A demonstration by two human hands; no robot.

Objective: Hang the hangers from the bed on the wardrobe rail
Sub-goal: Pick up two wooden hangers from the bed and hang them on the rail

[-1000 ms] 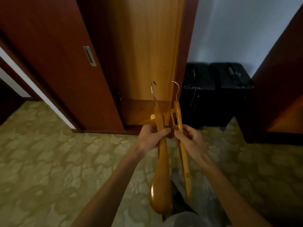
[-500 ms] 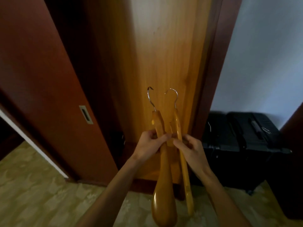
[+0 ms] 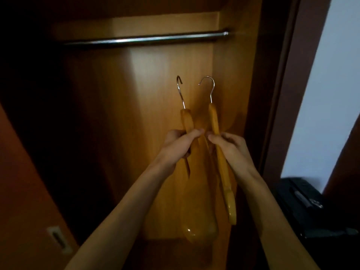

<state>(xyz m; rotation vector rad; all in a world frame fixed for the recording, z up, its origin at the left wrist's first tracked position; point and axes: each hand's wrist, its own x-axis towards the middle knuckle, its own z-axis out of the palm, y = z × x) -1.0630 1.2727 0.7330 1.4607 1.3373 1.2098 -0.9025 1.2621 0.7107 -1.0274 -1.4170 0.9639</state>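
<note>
Fingers of the left hand (image 3: 176, 146) grip the left hanger (image 3: 188, 121); those of the right hand (image 3: 229, 151) grip the right hanger (image 3: 219, 145). Both hangers stand upright, hooks at 12 o'clock. The wardrobe rail (image 3: 144, 39) runs horizontally, 9 to 3 o'clock, well above both hooks. Neither hand appears clearly nearer to it.

hands (image 3: 206, 149) gripping two hangers (image 3: 202, 172), rail (image 3: 144, 39) above
</note>
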